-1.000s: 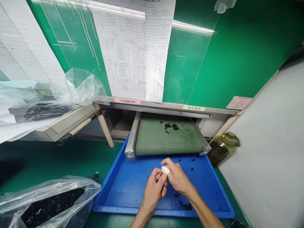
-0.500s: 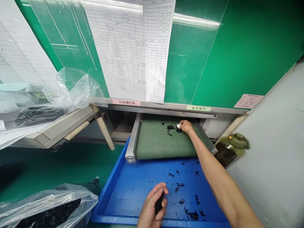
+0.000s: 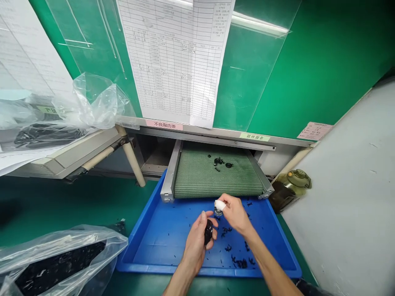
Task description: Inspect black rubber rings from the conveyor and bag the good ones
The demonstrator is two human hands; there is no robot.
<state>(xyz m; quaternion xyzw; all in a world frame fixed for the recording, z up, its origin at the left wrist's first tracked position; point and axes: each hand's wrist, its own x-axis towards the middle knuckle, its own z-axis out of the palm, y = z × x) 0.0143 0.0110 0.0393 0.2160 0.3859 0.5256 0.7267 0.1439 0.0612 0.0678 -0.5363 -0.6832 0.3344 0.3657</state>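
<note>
Over the blue tray (image 3: 154,242), the left hand (image 3: 198,235) is curled around a black part (image 3: 208,232) — the right hand (image 3: 235,213) pinches a small dark ring (image 3: 218,211), a white wrap (image 3: 220,204) at its fingertip. Whether the ring touches the left fingers, I cannot tell. Black scraps (image 3: 240,262) litter the tray's right half; the green belt (image 3: 216,181) overhangs its far edge — a plastic bag (image 3: 83,236) lies to its left.

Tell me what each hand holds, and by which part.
Left hand: a black rounded part, held around its sides. Right hand: a small dark round piece, apparently by its upper edge; exact contact hidden.
</note>
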